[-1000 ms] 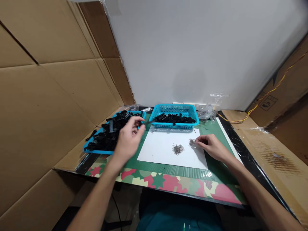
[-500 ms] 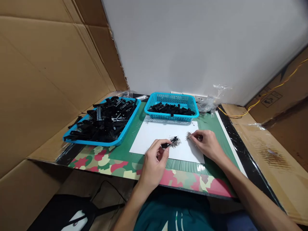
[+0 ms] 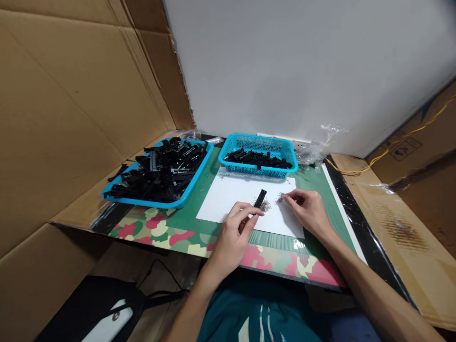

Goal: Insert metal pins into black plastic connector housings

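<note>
A narrow black part (image 3: 260,198) points up and away from my left hand (image 3: 238,227), whose fingers are closed on its near end. Just right of the part, a pile of tiny metal pieces (image 3: 265,205) lies on the white sheet (image 3: 228,197). My right hand (image 3: 309,210) has thumb and forefinger pinched at a second small pile (image 3: 280,197); what lies between the fingertips is too small to name.
At the left, a blue tray (image 3: 184,201) is heaped with black parts (image 3: 153,173). A deeper blue basket (image 3: 228,167) with more black parts stands behind the sheet. Clear plastic bags (image 3: 309,154) lie right of it; cardboard (image 3: 71,95) walls the left side.
The black part has swung from lying nearly level to pointing away from me, as my left fingers shifted on it. My right hand has stayed at the small pile. The view has shifted slightly.
</note>
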{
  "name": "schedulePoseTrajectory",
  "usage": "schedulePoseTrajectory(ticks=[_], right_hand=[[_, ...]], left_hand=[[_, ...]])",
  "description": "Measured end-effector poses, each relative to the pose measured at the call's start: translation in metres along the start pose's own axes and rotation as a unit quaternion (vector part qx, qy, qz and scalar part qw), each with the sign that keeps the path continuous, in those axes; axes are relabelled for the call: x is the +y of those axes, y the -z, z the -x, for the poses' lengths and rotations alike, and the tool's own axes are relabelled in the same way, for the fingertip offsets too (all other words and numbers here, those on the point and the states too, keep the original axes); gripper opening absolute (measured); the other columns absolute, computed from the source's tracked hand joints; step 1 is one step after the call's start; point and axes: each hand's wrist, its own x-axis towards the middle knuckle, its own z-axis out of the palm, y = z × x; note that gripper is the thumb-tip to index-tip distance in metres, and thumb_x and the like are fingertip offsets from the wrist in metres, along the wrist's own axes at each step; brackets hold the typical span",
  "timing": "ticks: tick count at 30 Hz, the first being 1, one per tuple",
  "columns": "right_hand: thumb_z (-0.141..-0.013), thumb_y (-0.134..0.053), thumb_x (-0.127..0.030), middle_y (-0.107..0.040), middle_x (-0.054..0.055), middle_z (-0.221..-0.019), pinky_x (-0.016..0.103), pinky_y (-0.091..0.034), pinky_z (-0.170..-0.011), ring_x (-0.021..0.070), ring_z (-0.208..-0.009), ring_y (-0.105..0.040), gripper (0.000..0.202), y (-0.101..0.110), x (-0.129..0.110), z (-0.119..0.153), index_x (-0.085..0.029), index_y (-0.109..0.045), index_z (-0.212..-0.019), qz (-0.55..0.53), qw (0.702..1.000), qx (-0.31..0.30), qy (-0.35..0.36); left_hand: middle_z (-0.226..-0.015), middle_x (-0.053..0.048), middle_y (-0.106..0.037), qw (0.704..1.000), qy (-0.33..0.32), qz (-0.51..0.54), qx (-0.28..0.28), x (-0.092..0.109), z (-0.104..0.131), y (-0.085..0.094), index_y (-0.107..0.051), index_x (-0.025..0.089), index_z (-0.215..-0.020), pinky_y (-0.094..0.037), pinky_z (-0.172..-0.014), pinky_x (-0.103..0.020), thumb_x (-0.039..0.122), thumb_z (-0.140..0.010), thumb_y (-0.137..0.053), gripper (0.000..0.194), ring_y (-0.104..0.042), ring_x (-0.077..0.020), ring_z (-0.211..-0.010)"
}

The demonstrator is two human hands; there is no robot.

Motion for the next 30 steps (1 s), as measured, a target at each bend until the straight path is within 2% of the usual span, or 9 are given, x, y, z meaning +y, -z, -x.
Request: schedulePoseTrajectory(ticks=[7, 15, 17, 20, 24, 27, 30], right_hand=[[-0.09, -0.065, -0.039, -0.082, 0.009, -0.083, 0.032, -0.047, -0.064, 0.0214, -0.066, -0.067, 0.027, -0.01, 0.004, -0.001, -0.019, -0.083, -0.087, 0.025, 0.998, 0.046, 0.018], [-0.092, -0.063, -0.033, -0.083, 0.007, -0.094, 0.032, -0.046, -0.07, 0.0227, -0.076, -0.07, 0.023, -0.016, 0.002, -0.003, -0.022, -0.083, -0.094, 0.108, 0.993, 0.032, 0.022], [-0.092, -0.064, -0.036, -0.083, 0.008, -0.091, 0.032, -0.046, -0.068, 0.0219, -0.073, -0.069, 0.024, -0.016, 0.001, -0.005, -0.021, -0.082, -0.092, 0.071, 0.997, 0.04, 0.016], [-0.09, -0.069, -0.045, -0.08, 0.009, -0.082, 0.03, -0.047, -0.064, 0.0204, -0.068, -0.066, 0.03, -0.012, -0.002, -0.005, -0.017, -0.08, -0.088, -0.057, 0.997, 0.043, -0.001], [-0.085, -0.077, -0.053, -0.073, 0.005, -0.072, 0.027, -0.043, -0.057, 0.0153, -0.06, -0.059, 0.038, -0.009, -0.011, 0.0, -0.015, -0.078, -0.085, -0.196, 0.98, -0.018, -0.023], [-0.082, -0.08, -0.054, -0.063, 0.0, -0.06, 0.025, -0.036, -0.051, 0.012, -0.053, -0.049, 0.037, -0.013, -0.019, 0.008, -0.017, -0.077, -0.079, -0.234, 0.968, -0.088, -0.022], [-0.084, -0.08, -0.051, -0.063, 0.0, -0.061, 0.025, -0.034, -0.05, 0.0114, -0.053, -0.047, 0.035, -0.019, -0.027, 0.016, -0.017, -0.078, -0.079, -0.251, 0.958, -0.14, -0.009]], left_hand=[[-0.111, -0.007, -0.063, 1.0, 0.001, 0.001, 0.0, -0.003, -0.002, 0.0, -0.076, 0.029, -0.109, -0.045, -0.07, -0.032, 0.043, -0.106, -0.053, 0.027, -0.058, -0.02, -0.082], [-0.111, -0.007, -0.062, 1.0, 0.001, 0.022, 0.011, -0.005, -0.003, 0.001, -0.076, 0.028, -0.105, -0.044, -0.07, -0.032, 0.041, -0.105, -0.055, 0.024, -0.058, -0.0189, -0.084], [-0.11, -0.007, -0.062, 1.0, 0.002, 0.023, 0.012, -0.004, -0.003, 0.001, -0.076, 0.027, -0.105, -0.045, -0.069, -0.032, 0.041, -0.105, -0.056, 0.025, -0.058, -0.0188, -0.082], [-0.109, -0.007, -0.061, 1.0, 0.003, 0.016, 0.014, -0.003, -0.004, 0.001, -0.076, 0.028, -0.104, -0.045, -0.067, -0.033, 0.041, -0.104, -0.056, 0.025, -0.057, -0.0184, -0.079], [-0.109, -0.007, -0.062, 1.0, 0.001, 0.017, 0.015, -0.004, -0.002, 0.001, -0.076, 0.03, -0.109, -0.046, -0.069, -0.033, 0.043, -0.105, -0.055, 0.025, -0.059, -0.0205, -0.083], [-0.109, -0.007, -0.062, 1.0, 0.007, 0.024, 0.012, -0.003, -0.001, 0.0, -0.075, 0.029, -0.111, -0.048, -0.072, -0.033, 0.044, -0.105, -0.054, 0.026, -0.06, -0.0203, -0.085], [-0.109, -0.006, -0.061, 0.999, 0.015, 0.029, 0.002, -0.001, -0.001, -0.001, -0.074, 0.028, -0.109, -0.048, -0.072, -0.031, 0.045, -0.105, -0.055, 0.026, -0.059, -0.0181, -0.081]])
